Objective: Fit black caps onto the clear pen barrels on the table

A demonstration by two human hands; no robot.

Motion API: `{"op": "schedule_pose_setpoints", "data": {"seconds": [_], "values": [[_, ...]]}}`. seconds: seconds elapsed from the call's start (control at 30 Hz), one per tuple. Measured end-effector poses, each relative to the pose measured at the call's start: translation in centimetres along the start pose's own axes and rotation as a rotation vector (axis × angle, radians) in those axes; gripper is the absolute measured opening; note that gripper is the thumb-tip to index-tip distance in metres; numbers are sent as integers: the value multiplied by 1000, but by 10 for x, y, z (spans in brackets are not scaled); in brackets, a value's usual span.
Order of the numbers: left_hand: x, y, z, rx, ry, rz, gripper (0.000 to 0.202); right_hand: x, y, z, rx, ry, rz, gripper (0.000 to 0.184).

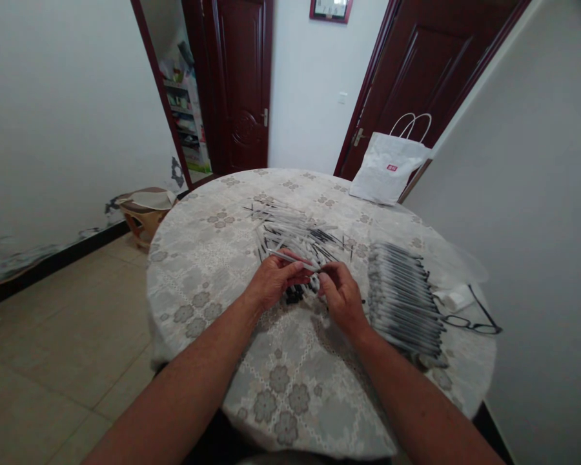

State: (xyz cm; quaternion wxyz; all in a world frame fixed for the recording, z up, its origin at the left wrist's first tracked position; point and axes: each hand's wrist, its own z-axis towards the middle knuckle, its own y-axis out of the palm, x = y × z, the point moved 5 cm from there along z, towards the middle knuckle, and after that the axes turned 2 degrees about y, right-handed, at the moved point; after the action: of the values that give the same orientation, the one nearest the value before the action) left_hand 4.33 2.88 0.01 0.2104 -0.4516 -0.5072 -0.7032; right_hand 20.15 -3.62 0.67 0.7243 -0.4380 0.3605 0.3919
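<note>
At the frame's centre we hold a slim, greyish tube [281,256] in our left fingers [293,269], our right fingers [331,288] pinching its right end. They partly cover black pieces [293,296]; loose tubes [286,223] scatter above, a neat stack [401,297] rightward.

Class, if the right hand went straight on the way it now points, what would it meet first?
The thin rod held in the left hand, it seems: its end lies by the right hand, though one view leaves depth and any present contact unclear.

Slim tube [285,256] in left hand [277,279], right hand [341,296] beside it.
</note>
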Motion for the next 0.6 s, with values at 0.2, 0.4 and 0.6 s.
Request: {"op": "schedule_pose_setpoints", "data": {"seconds": [0.2,0.4,0.6], "values": [[0,1,-1,-27,-20,13,27,-3,1,1,-32,-34,-101,22],[-4,1,-1,-39,-45,25,27,-5,3,2,-97,1,-122,43],[-2,1,-1,-26,-14,29,29,1,1,0,-27,-27,-64,25]]}}
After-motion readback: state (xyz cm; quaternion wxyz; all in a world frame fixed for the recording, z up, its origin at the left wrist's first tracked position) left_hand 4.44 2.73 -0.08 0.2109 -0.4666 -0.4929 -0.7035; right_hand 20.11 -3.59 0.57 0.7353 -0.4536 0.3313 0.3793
